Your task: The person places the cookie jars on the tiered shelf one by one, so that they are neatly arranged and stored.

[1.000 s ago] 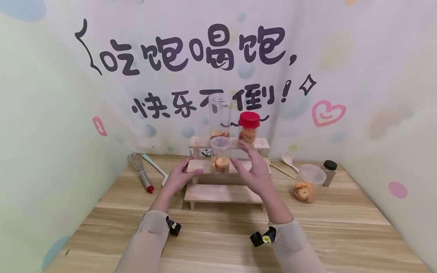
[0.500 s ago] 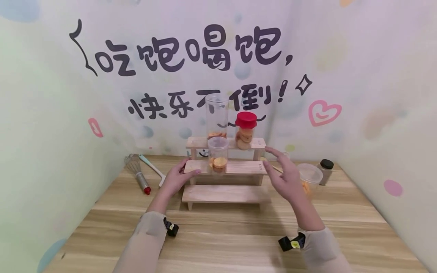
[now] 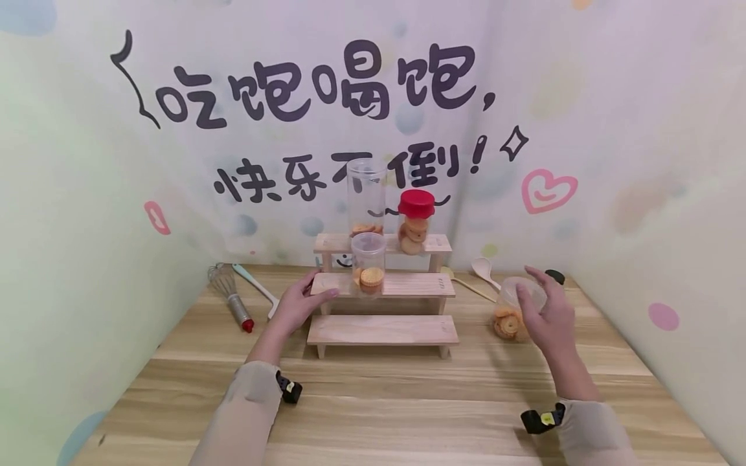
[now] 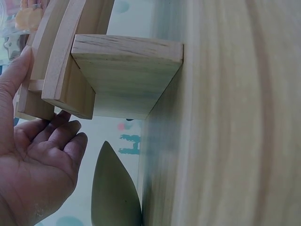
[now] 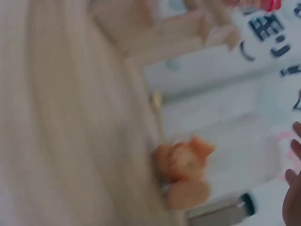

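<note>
A three-tier wooden stand stands on the table, its left end held by my left hand at the middle shelf. In the left wrist view the thumb lies over the shelf board and the fingers curl behind it. Over at the right, my right hand has its thumb and fingers spread at the top of a wide clear jar with cookies low inside. In the blurred right wrist view a gap shows between the fingertips and the cookies; the hand is partly out of frame.
On the stand are a tall clear canister, a red-lidded cookie jar and a small cookie jar. A whisk and spatula lie left. A white spoon and black-capped bottle are at right.
My right hand has moved right and down from beside the red-lidded jar, past the stand's right end, to the wide cookie jar. My left hand keeps its hold on the stand.
</note>
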`<state>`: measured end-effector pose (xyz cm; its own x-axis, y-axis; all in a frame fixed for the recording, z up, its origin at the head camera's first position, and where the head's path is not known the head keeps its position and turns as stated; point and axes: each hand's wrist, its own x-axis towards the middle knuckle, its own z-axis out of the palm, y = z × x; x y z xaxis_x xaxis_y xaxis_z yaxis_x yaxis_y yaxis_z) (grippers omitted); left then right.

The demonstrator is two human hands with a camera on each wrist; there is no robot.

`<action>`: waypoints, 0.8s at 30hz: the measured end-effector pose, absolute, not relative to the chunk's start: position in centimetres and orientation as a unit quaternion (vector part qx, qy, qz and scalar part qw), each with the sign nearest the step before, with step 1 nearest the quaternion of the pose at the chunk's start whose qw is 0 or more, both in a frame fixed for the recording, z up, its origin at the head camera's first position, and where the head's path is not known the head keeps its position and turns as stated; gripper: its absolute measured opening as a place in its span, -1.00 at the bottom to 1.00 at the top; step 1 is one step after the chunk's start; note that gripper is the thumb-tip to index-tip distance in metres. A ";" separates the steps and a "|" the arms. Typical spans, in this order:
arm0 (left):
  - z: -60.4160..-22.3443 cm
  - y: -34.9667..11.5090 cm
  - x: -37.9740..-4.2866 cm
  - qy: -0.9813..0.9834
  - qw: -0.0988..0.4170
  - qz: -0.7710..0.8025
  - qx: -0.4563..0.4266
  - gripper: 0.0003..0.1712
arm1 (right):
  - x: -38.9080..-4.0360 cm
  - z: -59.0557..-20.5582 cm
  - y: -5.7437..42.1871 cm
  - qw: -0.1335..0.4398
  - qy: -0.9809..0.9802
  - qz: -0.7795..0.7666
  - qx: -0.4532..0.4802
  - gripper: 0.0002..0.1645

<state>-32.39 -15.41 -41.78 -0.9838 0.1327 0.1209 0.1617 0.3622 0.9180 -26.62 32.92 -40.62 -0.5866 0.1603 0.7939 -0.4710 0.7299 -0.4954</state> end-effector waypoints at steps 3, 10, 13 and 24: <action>-41.8 -15.4 -32.4 -0.826 0.015 -0.556 -0.088 0.18 | -27.2 -43.0 34.1 0.450 -0.796 0.401 0.063 -0.47; -41.7 -15.3 -32.3 -0.829 0.014 -0.553 -0.085 0.16 | -27.7 -45.7 35.0 0.431 -0.752 0.491 0.087 -0.28; -41.6 -15.2 -32.3 -0.832 0.015 -0.549 -0.080 0.15 | -27.0 -45.1 34.6 0.410 -0.757 0.502 0.080 -0.21; -41.3 -15.2 -32.1 -0.839 0.012 -0.539 -0.075 0.13 | -27.4 -46.6 35.3 0.238 -0.820 0.519 0.019 0.17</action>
<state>-32.15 -15.23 -41.31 -0.9886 0.1123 0.1007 0.1383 0.4078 0.9025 -27.38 35.29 -46.59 -0.8857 0.2166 0.4106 -0.2786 0.4596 -0.8433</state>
